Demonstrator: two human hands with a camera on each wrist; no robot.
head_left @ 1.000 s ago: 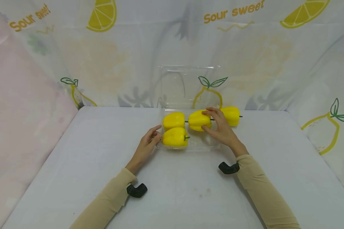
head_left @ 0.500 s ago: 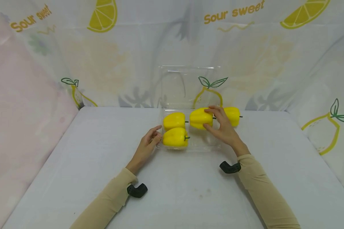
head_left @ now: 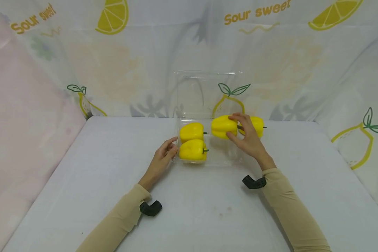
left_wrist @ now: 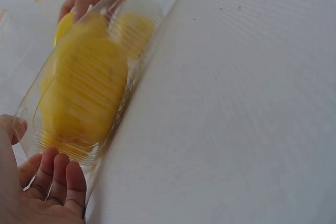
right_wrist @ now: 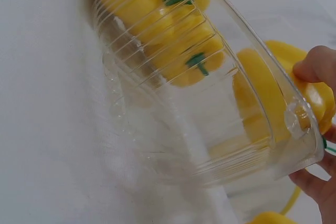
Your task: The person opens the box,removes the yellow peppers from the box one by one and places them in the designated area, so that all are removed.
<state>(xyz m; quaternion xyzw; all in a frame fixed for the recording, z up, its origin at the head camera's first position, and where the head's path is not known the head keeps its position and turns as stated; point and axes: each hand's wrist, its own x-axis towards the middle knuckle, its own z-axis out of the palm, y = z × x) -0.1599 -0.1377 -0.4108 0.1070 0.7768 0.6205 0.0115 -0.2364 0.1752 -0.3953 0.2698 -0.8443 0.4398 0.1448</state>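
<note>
In the head view a clear plastic clamshell container [head_left: 223, 158] lies with its lid [head_left: 192, 94] raised at the back. Two yellow bell peppers, one behind [head_left: 191, 132] and one in front [head_left: 192, 149], sit in its left half, green stems pointing right. My right hand [head_left: 250, 141] holds another yellow bell pepper [head_left: 223, 126] by its stem end, above the container's back right part. In the right wrist view that pepper [right_wrist: 268, 85] shows partly through the clear wall. At the left end, my left hand [left_wrist: 50, 187] pinches the container's rim between thumb and fingers.
One more yellow bell pepper [head_left: 256, 126] lies on the white table [head_left: 195, 217] right of the container, partly behind my right hand. A printed curtain [head_left: 151, 52] hangs at the table's back edge. A black device [head_left: 254, 182] sits at each wrist.
My right hand has lifted the bell pepper and carried it back and slightly right, away from the one behind in the left half. My left hand stays at the container's left end.
</note>
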